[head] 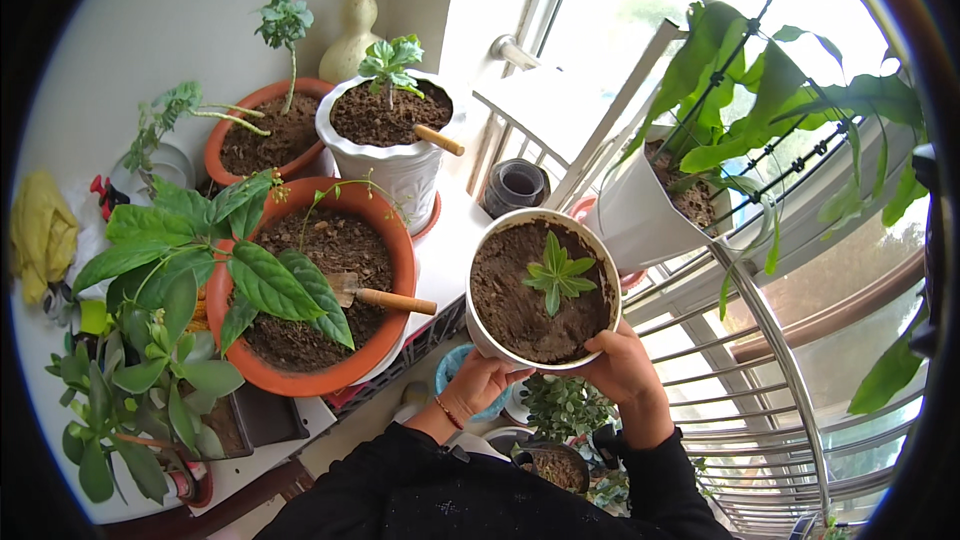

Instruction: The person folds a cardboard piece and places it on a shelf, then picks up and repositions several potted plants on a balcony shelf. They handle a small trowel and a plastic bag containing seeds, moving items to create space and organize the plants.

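Between both hands I hold a white flower pot [487, 341] filled with brown soil, with a small green leafy seedling [557, 274] in it. My left hand [478, 384] grips the pot's lower left rim, a beaded bracelet on its wrist. My right hand [626, 366] grips the lower right side, thumb over the rim onto the soil's edge. To the left, a small trowel with a wooden handle [394, 301] rests in a large orange pot [406, 255]. Another wooden-handled tool [439, 139] stands in the soil of a white scalloped pot [386, 165].
A white table [450, 240] bears the potted plants and a dried gourd [352, 30] by the wall. Stacked dark pots [517, 184] stand near the window. A white pot with broad leaves [637, 202] is beside a metal railing [780, 330]. More plants [566, 405] stand below.
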Available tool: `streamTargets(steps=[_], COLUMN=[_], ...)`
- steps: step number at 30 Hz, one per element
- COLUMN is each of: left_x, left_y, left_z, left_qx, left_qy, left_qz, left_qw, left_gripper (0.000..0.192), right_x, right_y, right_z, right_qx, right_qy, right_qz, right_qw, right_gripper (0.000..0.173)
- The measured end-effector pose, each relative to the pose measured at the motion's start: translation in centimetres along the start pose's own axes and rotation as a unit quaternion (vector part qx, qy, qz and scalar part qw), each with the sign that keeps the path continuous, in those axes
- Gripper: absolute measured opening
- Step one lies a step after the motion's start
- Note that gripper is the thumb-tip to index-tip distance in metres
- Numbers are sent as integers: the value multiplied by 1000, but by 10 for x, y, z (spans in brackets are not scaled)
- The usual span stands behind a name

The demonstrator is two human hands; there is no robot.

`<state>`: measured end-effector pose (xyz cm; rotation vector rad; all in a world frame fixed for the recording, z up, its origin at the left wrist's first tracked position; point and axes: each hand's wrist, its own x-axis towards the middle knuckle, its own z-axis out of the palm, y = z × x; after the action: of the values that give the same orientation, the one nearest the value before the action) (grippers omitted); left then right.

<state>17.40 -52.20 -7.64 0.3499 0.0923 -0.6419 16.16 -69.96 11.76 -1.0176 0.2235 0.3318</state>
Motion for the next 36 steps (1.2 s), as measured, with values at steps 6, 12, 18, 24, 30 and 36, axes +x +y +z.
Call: streamTargets(steps=[6,12,18,24,30,36], left_x=[-20,-29,21,83,129,158], left_y=[36,102,173,222,247,258], left_z=[69,140,185,215,220,212], left_qx=[27,128,137,115,129,99], left_qy=[-2,24,-5,-38,-64,-69], left_qz=[93,204,227,191,160,124], left_qw=[995,970,964,974,977,985], left_gripper=[56,56,49,54,54,57], right_x=[-6,25,69,103,131,165], right_y=[-57,-114,-187,-226,-236,-235], right_z=[40,84,128,153,173,165], right_qx=[-7,1,11,23,12,29], right_qy=[-89,-187,-218,-104,-5,-38], right_qz=[3,23,16,-33,-104,-109], right_qw=[996,982,976,994,994,993], right_gripper=[61,64,57,60,56,49])
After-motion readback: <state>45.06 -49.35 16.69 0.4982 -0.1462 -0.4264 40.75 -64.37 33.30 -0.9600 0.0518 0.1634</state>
